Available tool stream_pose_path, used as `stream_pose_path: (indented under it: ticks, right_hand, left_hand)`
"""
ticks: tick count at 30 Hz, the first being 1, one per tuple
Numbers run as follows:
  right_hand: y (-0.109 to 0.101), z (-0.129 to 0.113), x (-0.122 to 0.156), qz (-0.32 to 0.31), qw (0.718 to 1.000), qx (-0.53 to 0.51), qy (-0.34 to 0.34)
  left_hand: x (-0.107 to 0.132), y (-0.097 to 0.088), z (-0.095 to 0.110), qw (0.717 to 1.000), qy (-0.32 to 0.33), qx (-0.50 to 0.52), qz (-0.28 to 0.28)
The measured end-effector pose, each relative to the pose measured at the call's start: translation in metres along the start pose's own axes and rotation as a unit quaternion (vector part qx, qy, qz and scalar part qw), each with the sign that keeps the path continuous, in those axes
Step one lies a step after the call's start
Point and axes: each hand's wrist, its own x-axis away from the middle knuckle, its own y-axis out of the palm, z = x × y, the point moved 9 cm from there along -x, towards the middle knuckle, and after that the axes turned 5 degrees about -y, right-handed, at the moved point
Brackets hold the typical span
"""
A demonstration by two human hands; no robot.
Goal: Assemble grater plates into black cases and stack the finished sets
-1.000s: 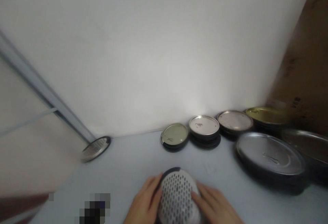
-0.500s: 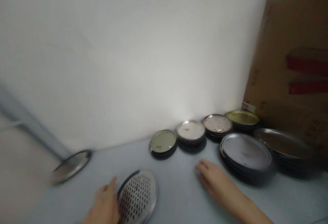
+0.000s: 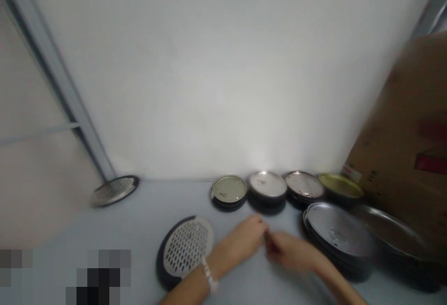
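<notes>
The left hand [image 3: 242,237] and the right hand [image 3: 288,251] met above the pale worktop [image 3: 139,230], close to each other and in front of a line of can lids. Their fingers [image 3: 258,230] were drawn in together and blurred, so it could not be told whether they pinched anything small between them. Just to the left of the hands, a round perforated metal grater plate [image 3: 186,249] with a dark rim lay flat on the worktop, its lower right edge beneath the left forearm [image 3: 192,293]. A white beaded bracelet [image 3: 209,274] circled the left wrist. A plate like this would likely handle best by its dark rim, with the fingers kept off the raised holes. A second grater plate [image 3: 114,191] lay tilted at the foot of the wall, well apart. To the right stood a pale green lid [image 3: 228,192], a silver lid [image 3: 267,184], a scratched silver lid [image 3: 303,184], a gold lid [image 3: 340,185] and a large metal lid [image 3: 335,233], beside a cardboard box [image 3: 394,156].
</notes>
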Motion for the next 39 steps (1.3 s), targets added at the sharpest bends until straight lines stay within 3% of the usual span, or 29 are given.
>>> stream_pose_path:
  ticks: [3,7,10,14,19,25,28,31,33,35,37,39]
  right_hand:
    - [-0.006,0.003,-0.002,0.022,1.000,-0.013,-0.007]
    - [-0.029,-0.011,-0.023,0.121,0.989,-0.081,-0.042]
    - [-0.041,-0.023,-0.049,0.219,0.954,-0.197,-0.058]
    - [-0.030,-0.027,-0.070,0.294,0.894,-0.337,-0.038]
    - [-0.005,-0.030,-0.069,0.254,0.862,-0.439,-0.032]
    - [-0.008,-0.019,-0.063,0.271,0.825,-0.497,-0.006]
    - [-0.010,-0.017,-0.064,0.275,0.828,-0.489,-0.003]
    - [-0.008,-0.016,-0.065,0.256,0.851,-0.459,0.004]
    - [-0.009,-0.015,-0.064,0.245,0.862,-0.443,0.011]
    - [-0.013,-0.015,-0.062,0.249,0.863,-0.439,0.012]
    - [-0.018,-0.017,-0.060,0.255,0.857,-0.448,0.003]
    - [-0.021,-0.022,-0.058,0.252,0.852,-0.459,-0.010]
  left_hand:
    - [0.004,0.007,-0.017,0.999,-0.027,0.027,-0.008]
    - [0.020,-0.009,-0.034,0.996,-0.080,0.049,0.005]
    - [0.030,-0.021,-0.039,0.992,-0.096,0.079,-0.029]
    - [0.042,-0.034,-0.045,0.991,-0.106,0.079,-0.026]
    - [0.043,-0.037,-0.055,0.990,-0.118,0.070,-0.016]
    - [0.043,-0.021,-0.053,0.994,-0.101,0.030,-0.015]
    - [0.049,-0.013,-0.047,0.994,-0.098,-0.038,-0.002]
    - [0.049,-0.012,-0.037,0.994,-0.090,-0.068,0.001]
    - [0.044,-0.022,-0.031,0.995,-0.092,-0.035,0.029]
    - [0.039,-0.039,-0.030,0.988,-0.117,0.041,0.096]
    - [0.036,-0.050,-0.036,0.963,-0.155,0.143,0.168]
    - [0.034,-0.047,-0.045,0.927,-0.181,0.256,0.206]
